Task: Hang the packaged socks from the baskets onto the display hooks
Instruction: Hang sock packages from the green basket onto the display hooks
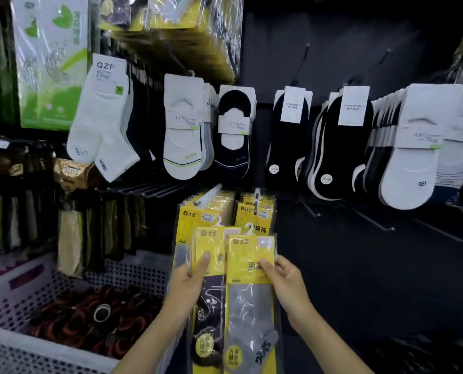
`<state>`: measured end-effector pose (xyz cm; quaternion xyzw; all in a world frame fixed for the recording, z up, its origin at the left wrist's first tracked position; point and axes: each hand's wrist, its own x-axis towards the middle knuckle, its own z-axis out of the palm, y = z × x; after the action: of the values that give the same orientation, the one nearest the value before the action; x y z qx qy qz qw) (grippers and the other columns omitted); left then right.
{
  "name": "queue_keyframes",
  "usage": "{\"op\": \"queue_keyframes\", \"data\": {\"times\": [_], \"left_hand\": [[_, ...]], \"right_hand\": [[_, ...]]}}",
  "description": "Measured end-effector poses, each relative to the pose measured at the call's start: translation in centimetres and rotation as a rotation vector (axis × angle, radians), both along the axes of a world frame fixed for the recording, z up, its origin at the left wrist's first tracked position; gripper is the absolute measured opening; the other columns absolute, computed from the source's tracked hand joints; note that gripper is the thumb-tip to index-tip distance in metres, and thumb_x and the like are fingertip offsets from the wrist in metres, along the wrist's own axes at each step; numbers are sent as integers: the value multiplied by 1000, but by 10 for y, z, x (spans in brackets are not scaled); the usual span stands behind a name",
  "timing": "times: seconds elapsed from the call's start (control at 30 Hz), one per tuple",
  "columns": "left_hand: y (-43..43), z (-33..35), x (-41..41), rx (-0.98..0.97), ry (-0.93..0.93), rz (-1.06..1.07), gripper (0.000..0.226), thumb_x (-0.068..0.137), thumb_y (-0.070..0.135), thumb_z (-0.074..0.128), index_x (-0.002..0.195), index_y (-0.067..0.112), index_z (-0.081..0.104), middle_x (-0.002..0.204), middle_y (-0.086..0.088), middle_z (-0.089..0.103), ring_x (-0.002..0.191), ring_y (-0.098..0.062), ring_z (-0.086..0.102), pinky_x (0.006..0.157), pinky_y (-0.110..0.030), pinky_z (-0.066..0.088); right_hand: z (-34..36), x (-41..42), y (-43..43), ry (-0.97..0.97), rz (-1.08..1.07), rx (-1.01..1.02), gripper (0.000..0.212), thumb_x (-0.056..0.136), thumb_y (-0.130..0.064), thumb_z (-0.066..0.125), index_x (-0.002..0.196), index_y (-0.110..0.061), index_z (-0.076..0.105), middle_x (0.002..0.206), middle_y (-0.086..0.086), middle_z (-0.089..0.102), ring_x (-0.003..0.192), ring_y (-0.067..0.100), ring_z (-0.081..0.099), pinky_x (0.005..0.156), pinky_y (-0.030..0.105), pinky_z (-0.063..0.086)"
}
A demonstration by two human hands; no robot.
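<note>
The left hand (189,279) pinches the black pack (208,306) and the right hand (281,276) the grey pack (249,306), both just below the loaded hooks (207,197), where I judge the slick, crinkly film could slip or a small plastic hanger miss its thin metal rod.

A dark display wall (359,36) carries metal hooks (208,196). White and black sock pairs (181,147) hang along the upper row, and yellow packaged socks (195,220) hang on two lower hooks. A white basket (133,273) holds dark bundles (84,322).
</note>
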<state>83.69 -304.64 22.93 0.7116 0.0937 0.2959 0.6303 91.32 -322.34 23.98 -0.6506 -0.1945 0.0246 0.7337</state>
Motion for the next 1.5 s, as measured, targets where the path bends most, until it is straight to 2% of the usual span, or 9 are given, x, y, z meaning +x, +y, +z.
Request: {"op": "queue_keyframes", "data": {"times": [0.1, 0.3, 0.5, 0.6, 0.87, 1.03, 1.13, 1.37, 1.5], "left_hand": [[13, 1, 0, -61, -61, 88, 42, 88, 40, 60, 60, 13, 44, 47, -1, 29, 44, -11, 30, 44, -17, 25], [36, 4, 0, -130, -133, 134, 25, 86, 40, 62, 66, 26, 66, 58, 6, 60, 53, -10, 55, 54, -12, 39], [40, 7, -6, -162, -82, 152, 48, 83, 48, 62, 50, 16, 48, 47, -11, 34, 48, -24, 39, 60, -35, 39], [37, 8, -6, -177, -65, 162, 55, 80, 49, 62, 36, 25, 41, 38, 9, 29, 37, -7, 27, 54, -28, 30], [19, 2, 3, -170, -112, 101, 53, 85, 39, 63, 34, 30, 54, 32, 9, 34, 32, -1, 30, 41, -9, 33], [6, 0, 10, -211, -111, 8, 11, 81, 38, 69, 76, 29, 72, 72, 8, 70, 65, -7, 63, 62, -17, 44], [-10, -2, 18, -209, -77, -68, 14, 80, 35, 71, 90, 26, 72, 86, 8, 75, 81, -5, 70, 68, -19, 49], [-29, 6, 17, -177, -89, -108, 12, 77, 35, 70, 76, 23, 72, 71, 10, 74, 67, -1, 70, 53, -7, 47], [-15, 11, 11, -164, -42, 32, 55, 89, 49, 53, 45, 26, 29, 35, 12, 26, 31, -3, 30, 40, -10, 28]], "right_hand": [[7, 10, -2, -32, -101, -4, 14, 95, -18, 54, 96, -11, 65, 89, 4, 75, 83, 16, 71, 73, 28, 57], [18, 26, -1, -38, -185, 42, 15, 96, -19, 54, 88, -12, 65, 79, -1, 74, 70, 6, 70, 57, 15, 53], [19, 37, 9, 15, -211, 19, 15, 95, -19, 55, 87, -15, 67, 82, 1, 74, 74, 12, 70, 61, 20, 53], [18, 49, 16, 53, -237, -8, 16, 94, -19, 57, 85, -8, 65, 83, 9, 72, 78, 22, 68, 69, 32, 53], [9, 65, 17, 197, -419, 44, 32, 85, -20, 71, 109, -4, 58, 108, 11, 66, 98, 23, 63, 88, 36, 52], [3, 36, 12, 114, -283, 33, 19, 89, -28, 64, 102, -15, 60, 109, 5, 65, 100, 19, 62, 84, 31, 51], [5, 15, 13, 67, -77, -26, 24, 89, -34, 63, 105, -16, 65, 101, 5, 72, 94, 21, 68, 85, 34, 56], [9, 5, 4, 49, 50, 61, 24, 88, -21, 65, 110, -13, 69, 102, 2, 75, 93, 14, 71, 67, 18, 55], [16, 11, -4, 66, 5, 116, 18, 94, -18, 56, 107, -15, 68, 99, 1, 75, 90, 14, 72, 64, 18, 56]]}}
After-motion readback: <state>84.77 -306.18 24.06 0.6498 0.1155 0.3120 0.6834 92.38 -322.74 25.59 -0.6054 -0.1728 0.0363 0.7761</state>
